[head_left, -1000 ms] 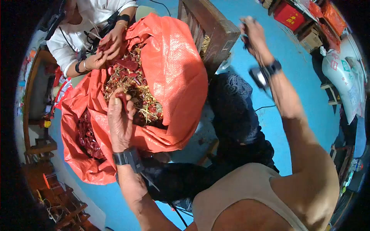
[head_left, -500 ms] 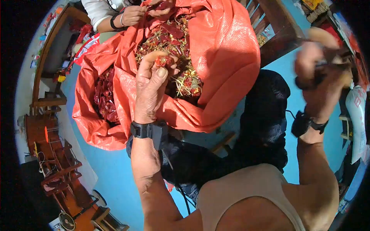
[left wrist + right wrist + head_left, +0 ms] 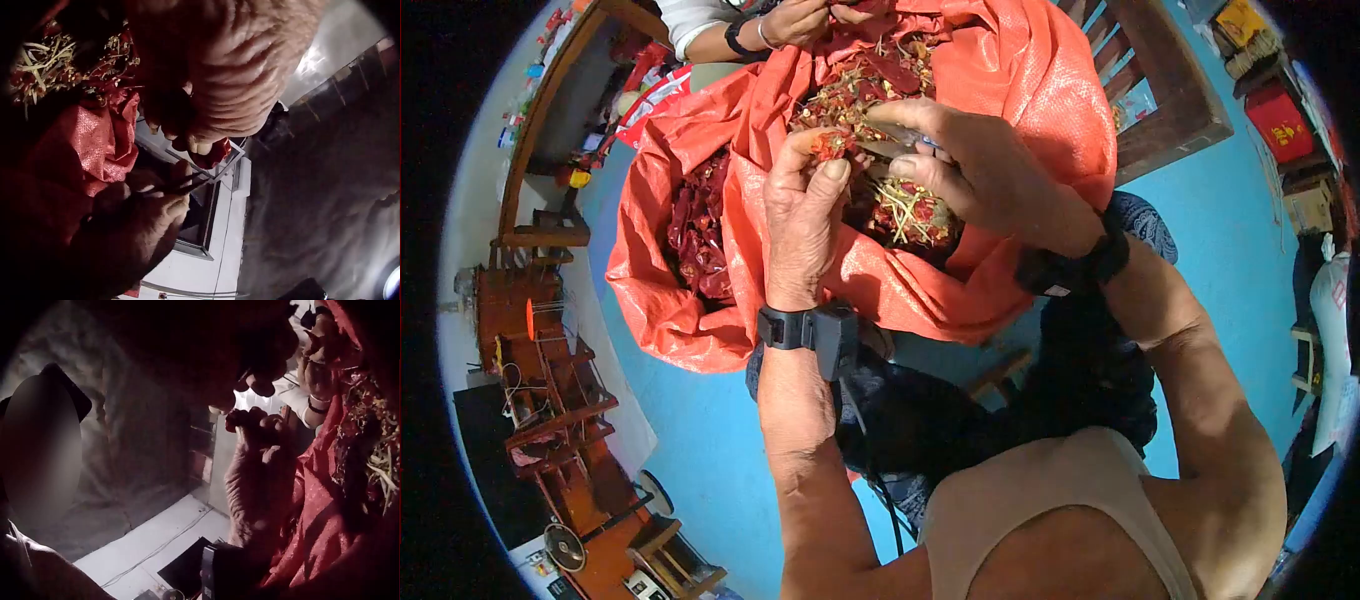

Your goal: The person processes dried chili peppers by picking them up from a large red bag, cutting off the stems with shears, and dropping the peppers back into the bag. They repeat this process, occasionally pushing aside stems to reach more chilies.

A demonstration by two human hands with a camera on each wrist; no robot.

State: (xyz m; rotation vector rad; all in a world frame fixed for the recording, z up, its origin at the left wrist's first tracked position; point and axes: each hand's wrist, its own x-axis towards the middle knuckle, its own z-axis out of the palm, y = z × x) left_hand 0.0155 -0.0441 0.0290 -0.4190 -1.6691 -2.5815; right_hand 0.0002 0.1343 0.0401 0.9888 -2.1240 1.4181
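Pinched between the left hand's [image 3: 800, 215] thumb and fingers is a dried red pepper [image 3: 832, 147], its cut-looking, seedy side up. The right hand [image 3: 1005, 175] has come alongside, fingers curled round scissors whose pointed metal blades [image 3: 882, 149] reach to the pepper's side. In the left wrist view the blades [image 3: 190, 183] lie just below the red pepper [image 3: 217, 154]; whether they touch it is unclear. Both hands are above an orange-red woven sack [image 3: 1050, 90] holding pepper scraps, seeds and pale stems [image 3: 912, 212]. The scissor handles are mostly hidden by the right hand.
Dark red peppers [image 3: 698, 240] fill an opening of sacking at the left. Another person's hands [image 3: 795, 22] work over the sack's far side. A wooden slatted frame [image 3: 1165, 100] stands right of it; wooden stools [image 3: 570, 420] are at far left.
My right hand has swung in from the far right to beside the left hand. The left hand has turned the pepper, and the head view has shifted, moving the sack rightward and up.
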